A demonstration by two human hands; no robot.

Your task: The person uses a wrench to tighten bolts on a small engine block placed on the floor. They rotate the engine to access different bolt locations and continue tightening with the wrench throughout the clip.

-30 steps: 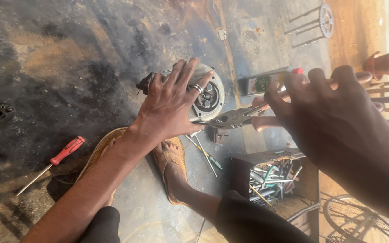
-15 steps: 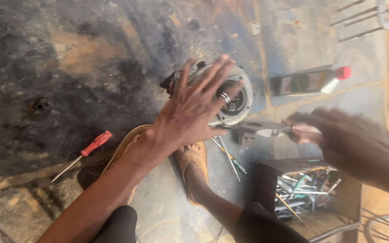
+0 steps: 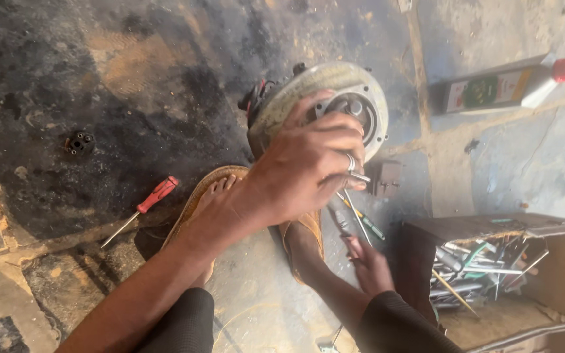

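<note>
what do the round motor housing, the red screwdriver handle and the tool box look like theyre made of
Round motor housing: probably cast metal, dull grey, grimy and scuffed. Red screwdriver handle: likely plastic, a smooth, even red, on a thin bare steel shaft. Tool box: looks like rough brown wood or board, its flat panels worn and dusty.

Left hand (image 3: 302, 173) hides motor (image 3: 325, 98) face; right hand (image 3: 369, 261) blurred.

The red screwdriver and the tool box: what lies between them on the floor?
In the head view, between the red screwdriver and the tool box lie two sandalled feet, both forearms and loose tools.
</note>
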